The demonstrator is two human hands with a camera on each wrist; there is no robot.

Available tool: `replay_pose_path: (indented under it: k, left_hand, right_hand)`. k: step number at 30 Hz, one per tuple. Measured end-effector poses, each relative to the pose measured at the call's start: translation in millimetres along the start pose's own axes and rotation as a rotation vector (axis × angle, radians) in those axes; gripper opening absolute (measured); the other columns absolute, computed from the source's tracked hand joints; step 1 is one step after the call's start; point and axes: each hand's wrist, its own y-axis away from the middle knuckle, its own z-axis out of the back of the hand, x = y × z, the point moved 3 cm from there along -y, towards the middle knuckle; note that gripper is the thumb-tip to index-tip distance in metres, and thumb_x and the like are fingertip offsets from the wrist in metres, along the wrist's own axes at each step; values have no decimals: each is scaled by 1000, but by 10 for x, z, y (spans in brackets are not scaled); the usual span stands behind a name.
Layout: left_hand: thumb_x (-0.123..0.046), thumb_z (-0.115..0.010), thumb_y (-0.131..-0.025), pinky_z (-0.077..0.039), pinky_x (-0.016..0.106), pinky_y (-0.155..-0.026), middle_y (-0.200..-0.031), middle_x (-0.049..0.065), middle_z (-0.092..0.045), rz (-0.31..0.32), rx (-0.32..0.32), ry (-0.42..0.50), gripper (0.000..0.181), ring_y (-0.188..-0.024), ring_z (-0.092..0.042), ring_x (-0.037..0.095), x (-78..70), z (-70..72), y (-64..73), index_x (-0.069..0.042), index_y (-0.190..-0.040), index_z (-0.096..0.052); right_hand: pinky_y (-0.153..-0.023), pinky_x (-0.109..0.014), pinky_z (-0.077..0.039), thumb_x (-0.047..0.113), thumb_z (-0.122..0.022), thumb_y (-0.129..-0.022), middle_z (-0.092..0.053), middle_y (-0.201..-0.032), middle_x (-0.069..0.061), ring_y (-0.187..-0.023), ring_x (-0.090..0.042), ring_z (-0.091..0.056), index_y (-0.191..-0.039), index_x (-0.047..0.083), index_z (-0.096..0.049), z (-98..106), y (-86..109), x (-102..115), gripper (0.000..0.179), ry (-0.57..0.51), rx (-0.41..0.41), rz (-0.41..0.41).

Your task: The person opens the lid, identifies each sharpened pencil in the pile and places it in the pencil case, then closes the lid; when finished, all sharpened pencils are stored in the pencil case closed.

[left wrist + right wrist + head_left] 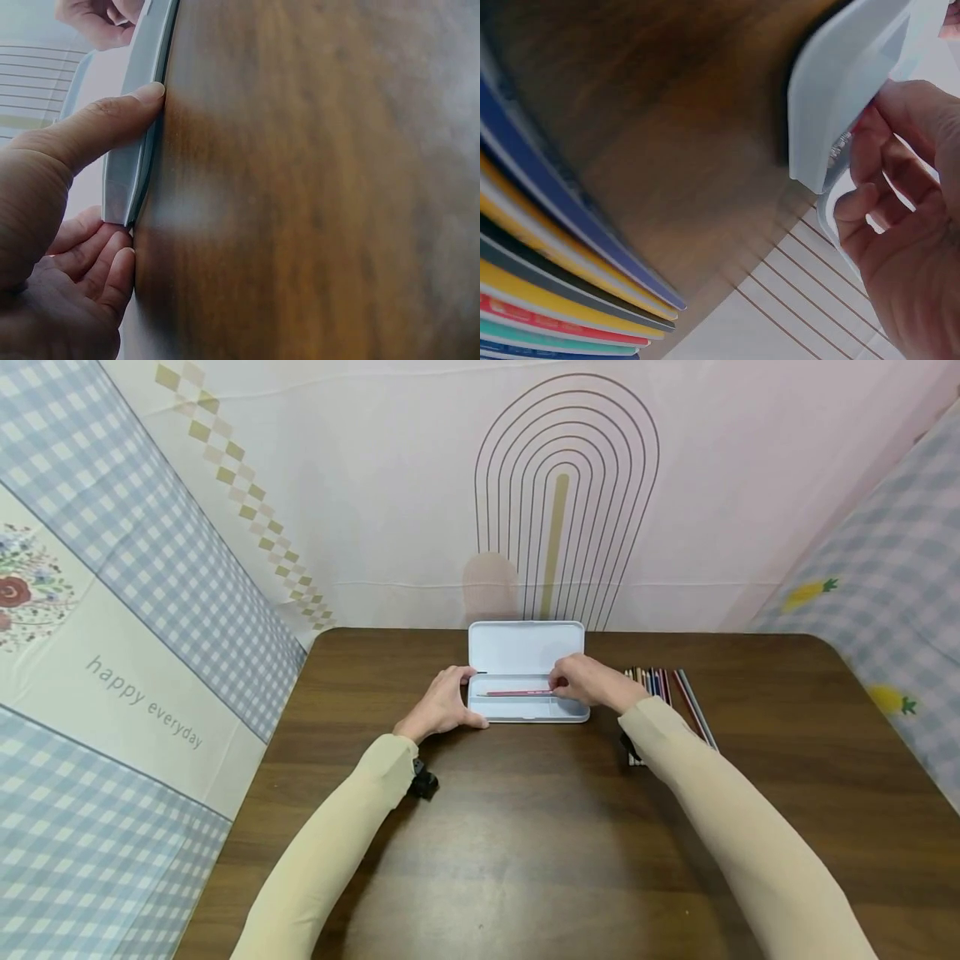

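Observation:
A white pencil case [510, 713] lies on the table with its lid [525, 647] raised at the back. My left hand [444, 700] holds the case's left end, thumb on the front edge and fingers around the end, as the left wrist view shows. A red pencil [517, 693] lies lengthwise inside the case. Its right end is between the thumb and fingers of my right hand [588, 681], which pinches it over the case's right part. In the right wrist view that hand [907, 165] partly hides the pencil.
Right of the case, several coloured pencils [651, 681] lie side by side, partly under my right forearm. A grey pencil [696, 708] lies slanted beside them. The brown table [487, 843] meets a patterned cloth [397, 527] at the back.

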Motion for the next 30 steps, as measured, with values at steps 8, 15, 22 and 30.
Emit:
replay_pose_path:
  k: [8, 15, 22, 30]
  left_hand:
    - [-30, -102, -70, -38, 52, -130, -155, 21, -55, -10, -15, 53, 101, -147, -48, 38, -52, 42, 47, -3, -154, -53]
    - [-33, -101, -71, -40, 52, -127, -154, 20, -56, -16, -3, 32, 101, -145, -49, 35, -88, 69, 88, -3, -154, -53]
    - [-28, -100, -74, -38, 51, -130, -157, 22, -54, -3, 14, 26, 100, -148, -48, 38, -210, 117, 155, 0, -156, -51]
    - [-26, -100, -75, -35, 50, -132, -161, 21, -51, 38, 28, 52, 100, -152, -44, 36, -188, 109, 146, -3, -157, -49]
  right_hand:
    - [-75, -32, -53, 3, -71, -102, -77, -95, -12, -82, -20, -60, -97, 3, -83, 60, -36, -15, 13, -88, 83, -65]
    - [-80, -34, -54, 3, -71, -102, -79, -98, -13, -84, -19, -61, -98, 3, -84, 69, -56, 14, 13, -86, 97, -87]
    - [-81, -36, -54, 3, -73, -101, -79, -97, -13, -85, -21, -62, -97, 3, -83, 47, -41, 7, 11, -87, 74, -93]
    - [-88, -41, -60, 4, -74, -101, -82, -108, -16, -91, -23, -66, -102, 3, -86, 8, -12, 22, 11, -87, 22, -115]
